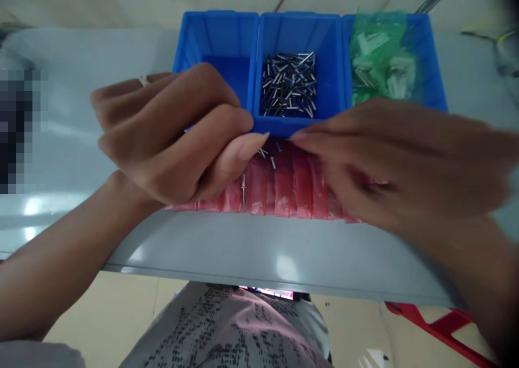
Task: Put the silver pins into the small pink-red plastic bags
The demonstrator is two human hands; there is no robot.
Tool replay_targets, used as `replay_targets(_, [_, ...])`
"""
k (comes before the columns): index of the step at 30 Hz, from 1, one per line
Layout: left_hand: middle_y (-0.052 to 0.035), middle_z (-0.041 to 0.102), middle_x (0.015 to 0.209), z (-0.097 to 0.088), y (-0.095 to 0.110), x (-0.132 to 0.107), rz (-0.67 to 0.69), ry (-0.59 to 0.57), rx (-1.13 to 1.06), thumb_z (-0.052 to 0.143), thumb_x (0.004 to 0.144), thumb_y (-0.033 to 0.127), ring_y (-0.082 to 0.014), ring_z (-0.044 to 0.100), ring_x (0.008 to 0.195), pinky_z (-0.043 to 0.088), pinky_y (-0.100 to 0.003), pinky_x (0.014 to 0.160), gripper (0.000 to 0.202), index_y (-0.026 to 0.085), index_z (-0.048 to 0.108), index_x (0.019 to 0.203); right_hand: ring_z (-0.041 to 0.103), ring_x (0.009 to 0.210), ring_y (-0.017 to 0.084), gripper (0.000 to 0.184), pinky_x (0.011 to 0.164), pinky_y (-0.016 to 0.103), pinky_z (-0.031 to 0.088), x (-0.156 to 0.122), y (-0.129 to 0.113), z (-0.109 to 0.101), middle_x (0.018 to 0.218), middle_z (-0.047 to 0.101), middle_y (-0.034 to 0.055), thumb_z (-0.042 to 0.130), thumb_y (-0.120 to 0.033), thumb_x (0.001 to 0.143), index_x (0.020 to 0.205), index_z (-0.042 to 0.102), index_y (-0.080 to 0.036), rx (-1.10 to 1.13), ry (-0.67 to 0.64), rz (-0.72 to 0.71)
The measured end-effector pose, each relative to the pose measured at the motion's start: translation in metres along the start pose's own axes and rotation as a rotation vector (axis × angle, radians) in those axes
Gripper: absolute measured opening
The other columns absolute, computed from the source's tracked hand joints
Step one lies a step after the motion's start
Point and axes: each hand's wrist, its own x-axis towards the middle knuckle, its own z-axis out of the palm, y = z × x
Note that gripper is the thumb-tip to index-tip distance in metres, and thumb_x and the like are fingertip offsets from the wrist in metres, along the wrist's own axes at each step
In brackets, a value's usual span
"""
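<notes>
So, where's the red plastic strip (pixel 284 187)?

Under both hands, long axis left-right, along the tabletop (pixel 279 254) edge. Left grip (pixel 174 135) curled together, thumb over the strip; clamped on it, can't tell. Right grip (pixel 397 162) blurred, can't tell.

Nearest hand?

Left, by the silver rivet (pixel 243 192). Loose rivets (pixel 287 84) fill the middle blue bin (pixel 298 33). Shirt print (pixel 227 325) unreadable.

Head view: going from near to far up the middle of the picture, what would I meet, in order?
Printed shirt → gray table edge → red plastic strip → front rim of the middle blue bin → metal rivets → far wall of the bin
</notes>
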Motion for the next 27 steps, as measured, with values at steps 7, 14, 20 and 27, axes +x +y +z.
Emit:
replay_targets(7, [-0.0003, 0.061, 0.065, 0.002, 0.001, 0.018, 0.05, 0.074, -0.024, 0.05, 0.107, 0.027, -0.0071, 0.046, 0.057, 0.027, -0.027, 0.049, 0.039, 0.017, 0.068, 0.074, 0.076, 0.11, 0.026, 0.027, 0.092, 0.042, 0.067, -0.009, 0.003, 0.016, 0.127, 0.081, 0.0099, 0.058, -0.011, 0.108, 0.128, 0.075, -0.015, -0.611, -0.29, -0.533])
replay_targets(14, [0.0006, 0.064, 0.067, 0.009, 0.001, 0.009, 0.01, 0.112, 0.01, 0.051, 0.105, 0.025, -0.0094, 0.051, 0.058, 0.024, -0.03, 0.049, 0.028, 0.02, 0.07, 0.085, 0.077, 0.112, 0.02, 0.022, 0.098, 0.033, 0.066, -0.013, 0.0, 0.019, 0.122, 0.08, 0.0073, 0.061, -0.011, 0.107, 0.118, 0.078, -0.019, -0.394, -0.176, -0.382])
replay_targets(20, [0.001, 0.067, 0.076, 0.009, 0.001, -0.005, -0.034, 0.041, 0.023, 0.048, 0.106, 0.025, -0.0103, 0.06, 0.057, 0.023, -0.03, 0.058, 0.026, 0.021, 0.072, 0.099, 0.08, 0.112, 0.017, 0.027, 0.1, 0.031, 0.068, -0.012, -0.009, 0.026, 0.117, 0.08, 0.0023, 0.047, -0.027, 0.116, 0.12, 0.073, -0.027, 0.022, -0.209, 0.006])
replay_targets(27, [0.002, 0.065, 0.07, 0.01, 0.001, 0.004, 0.007, 0.091, 0.06, 0.047, 0.107, 0.028, -0.0101, 0.061, 0.052, 0.027, -0.028, 0.055, 0.031, 0.02, 0.071, 0.089, 0.079, 0.1, 0.018, 0.016, 0.088, 0.035, 0.07, -0.009, -0.012, 0.022, 0.113, 0.08, 0.0015, 0.064, -0.024, 0.109, 0.114, 0.078, -0.029, -0.31, -0.08, -0.12])
